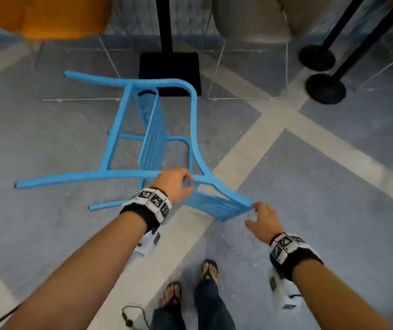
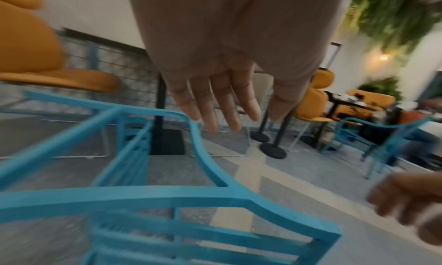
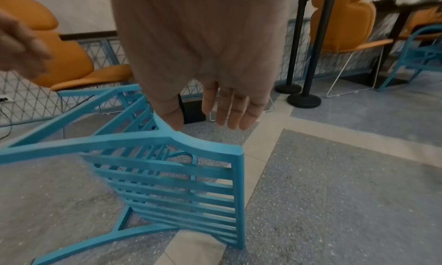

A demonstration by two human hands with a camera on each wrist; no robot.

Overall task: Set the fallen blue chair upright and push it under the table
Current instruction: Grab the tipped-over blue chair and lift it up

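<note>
On the floor, the blue chair (image 1: 152,139) lies sideways; left hand (image 1: 175,184) and right hand (image 1: 263,222) hover with fingers extended, gripping nothing. A hasty lift by the slatted backrest (image 3: 181,189) could let the chair twist and knock the black table base (image 1: 169,70).

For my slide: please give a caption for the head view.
Both hands reach the fallen blue chair.
</note>
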